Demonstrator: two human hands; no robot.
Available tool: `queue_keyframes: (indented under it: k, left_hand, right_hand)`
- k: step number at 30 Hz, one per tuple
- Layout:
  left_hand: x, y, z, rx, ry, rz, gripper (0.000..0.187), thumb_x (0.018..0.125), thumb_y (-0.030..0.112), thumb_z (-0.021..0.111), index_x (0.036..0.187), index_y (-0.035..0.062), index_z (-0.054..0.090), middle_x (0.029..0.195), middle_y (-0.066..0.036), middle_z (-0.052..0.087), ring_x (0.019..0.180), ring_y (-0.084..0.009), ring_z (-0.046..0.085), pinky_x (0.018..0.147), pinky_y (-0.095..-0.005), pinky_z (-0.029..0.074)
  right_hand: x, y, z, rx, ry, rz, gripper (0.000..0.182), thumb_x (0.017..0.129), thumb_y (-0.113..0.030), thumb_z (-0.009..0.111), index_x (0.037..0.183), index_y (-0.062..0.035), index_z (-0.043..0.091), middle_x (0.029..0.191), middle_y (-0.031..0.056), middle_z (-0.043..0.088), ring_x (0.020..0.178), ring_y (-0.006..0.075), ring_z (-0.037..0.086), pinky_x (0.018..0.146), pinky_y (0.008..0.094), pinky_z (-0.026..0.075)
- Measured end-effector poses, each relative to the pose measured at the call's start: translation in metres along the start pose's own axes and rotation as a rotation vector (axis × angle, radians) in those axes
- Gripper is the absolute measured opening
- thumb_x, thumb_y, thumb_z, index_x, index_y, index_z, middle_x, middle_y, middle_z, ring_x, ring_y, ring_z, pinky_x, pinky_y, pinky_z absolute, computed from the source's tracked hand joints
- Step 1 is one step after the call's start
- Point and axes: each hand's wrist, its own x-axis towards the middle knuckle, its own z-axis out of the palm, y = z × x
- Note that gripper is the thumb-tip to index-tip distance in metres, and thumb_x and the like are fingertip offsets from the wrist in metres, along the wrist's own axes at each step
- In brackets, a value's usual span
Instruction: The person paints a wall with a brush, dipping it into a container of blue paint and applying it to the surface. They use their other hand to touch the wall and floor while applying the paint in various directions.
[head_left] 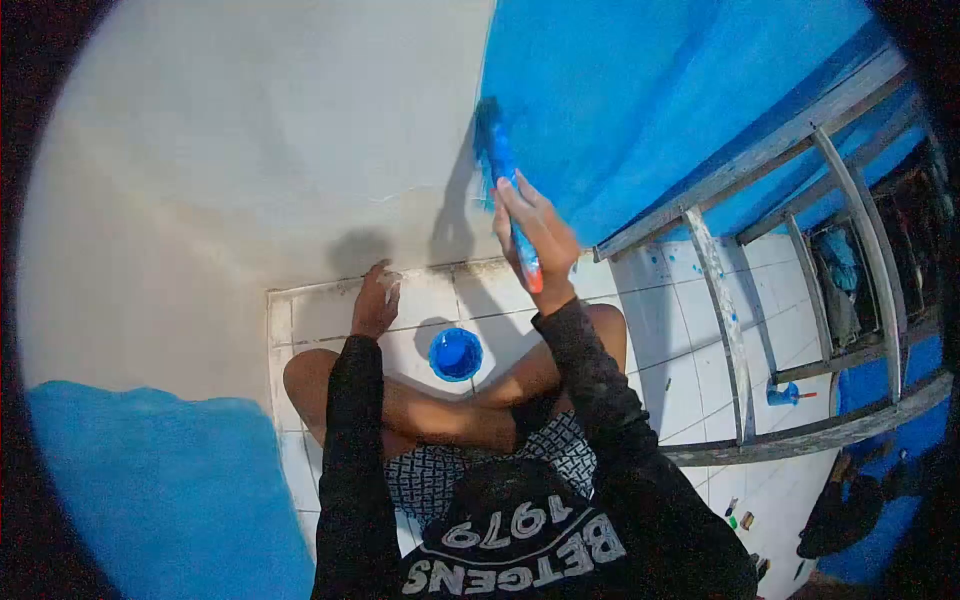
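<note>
The fingers of the right hand [543, 238] close around the handle of a paintbrush [503, 157], its bristles at the wall [330, 110], on the edge of the blue area. The left hand [375, 303] hovers near the floor's back edge, by its left corner; whether its fingers pinch anything, I cannot tell. Between wall and crossed legs, a blue tub [455, 356] of paint sits on the tiled floor [690, 390], near that edge.
</note>
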Motion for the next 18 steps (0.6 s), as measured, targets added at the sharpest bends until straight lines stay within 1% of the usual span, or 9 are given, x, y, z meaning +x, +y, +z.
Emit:
queue_keyframes:
  k: [1, 3, 6, 8, 11, 13, 14, 16, 18]
  left_hand:
    - [-0.001, -0.005, 0.003, 0.059, -0.014, 0.023, 0.022, 0.090, 0.011, 0.062, 0.111, 0.0045, 0.064, 0.131, -0.023, 0.058, 0.130, -0.0419, 0.048, 0.110, -0.0495, 0.039]
    - [-0.003, -0.019, 0.008, 0.110, -0.023, 0.054, 0.024, 0.092, 0.013, 0.060, 0.113, 0.0030, 0.064, 0.135, -0.024, 0.054, 0.129, -0.0412, 0.049, 0.110, -0.0477, 0.040]
    - [-0.007, -0.014, 0.003, 0.145, -0.034, 0.059, 0.027, 0.094, 0.016, 0.058, 0.115, 0.0010, 0.064, 0.139, -0.025, 0.050, 0.129, -0.0408, 0.049, 0.110, -0.0453, 0.041]
    - [-0.006, -0.002, -0.002, 0.134, -0.028, 0.040, 0.027, 0.094, 0.016, 0.058, 0.116, 0.0005, 0.064, 0.139, -0.025, 0.050, 0.130, -0.0410, 0.048, 0.110, -0.0448, 0.041]
    - [-0.004, 0.002, -0.006, 0.020, -0.056, -0.077, 0.028, 0.094, 0.017, 0.059, 0.116, 0.0006, 0.063, 0.137, -0.023, 0.052, 0.127, -0.0416, 0.050, 0.109, -0.0445, 0.041]
    - [-0.006, -0.010, 0.001, 0.149, 0.009, 0.125, 0.025, 0.093, 0.013, 0.059, 0.115, 0.0011, 0.063, 0.132, -0.021, 0.054, 0.122, -0.0398, 0.053, 0.106, -0.0448, 0.044]
    - [-0.005, -0.007, 0.000, 0.146, 0.008, 0.125, 0.025, 0.093, 0.013, 0.059, 0.115, 0.0011, 0.063, 0.132, -0.021, 0.054, 0.122, -0.0398, 0.053, 0.106, -0.0448, 0.044]
    - [-0.007, 0.000, -0.002, 0.043, -0.036, -0.035, 0.026, 0.091, 0.013, 0.061, 0.116, 0.0064, 0.062, 0.140, -0.019, 0.051, 0.131, -0.0408, 0.048, 0.111, -0.0472, 0.039]
    - [-0.006, 0.000, -0.002, 0.033, -0.040, -0.009, 0.026, 0.092, 0.013, 0.061, 0.117, 0.0062, 0.061, 0.140, -0.019, 0.051, 0.130, -0.0406, 0.048, 0.110, -0.0469, 0.040]
  right_hand:
    - [-0.012, 0.001, 0.002, -0.010, -0.015, 0.037, 0.033, 0.077, 0.005, 0.077, 0.108, -0.0052, 0.074, 0.103, 0.0170, 0.074, 0.092, 0.0265, 0.074, 0.076, 0.0326, 0.059]
    - [-0.055, 0.009, 0.010, -0.006, -0.053, 0.057, 0.037, 0.077, 0.005, 0.075, 0.112, -0.0059, 0.072, 0.104, 0.0179, 0.072, 0.091, 0.0284, 0.073, 0.075, 0.0344, 0.059]
    - [-0.107, 0.005, 0.007, 0.055, -0.231, 0.175, 0.041, 0.079, 0.003, 0.075, 0.118, -0.0064, 0.069, 0.106, 0.0189, 0.071, 0.088, 0.0315, 0.072, 0.073, 0.0364, 0.057]
    - [-0.132, 0.006, 0.002, 0.144, -0.488, 0.343, 0.042, 0.081, -0.001, 0.074, 0.122, -0.0073, 0.066, 0.107, 0.0196, 0.070, 0.084, 0.0336, 0.071, 0.072, 0.0371, 0.056]
    - [-0.128, -0.003, -0.006, 0.178, -0.450, 0.330, 0.041, 0.082, -0.002, 0.074, 0.122, -0.0081, 0.066, 0.108, 0.0198, 0.070, 0.083, 0.0337, 0.071, 0.070, 0.0361, 0.056]
    - [-0.096, -0.014, -0.014, 0.154, -0.399, 0.301, 0.039, 0.080, 0.000, 0.074, 0.118, -0.0070, 0.068, 0.104, 0.0190, 0.071, 0.085, 0.0319, 0.072, 0.071, 0.0353, 0.056]
    - [-0.080, -0.016, -0.015, 0.103, -0.303, 0.243, 0.038, 0.079, 0.001, 0.075, 0.115, -0.0062, 0.070, 0.102, 0.0185, 0.072, 0.086, 0.0307, 0.073, 0.072, 0.0347, 0.057]
    - [-0.045, -0.020, -0.016, 0.010, -0.133, 0.139, 0.033, 0.075, 0.004, 0.077, 0.106, -0.0043, 0.072, 0.099, 0.0170, 0.073, 0.088, 0.0275, 0.074, 0.074, 0.0335, 0.058]
    - [-0.028, -0.007, -0.008, 0.017, -0.079, 0.134, 0.031, 0.076, 0.004, 0.076, 0.105, -0.0042, 0.072, 0.098, 0.0169, 0.073, 0.088, 0.0275, 0.074, 0.074, 0.0340, 0.059]
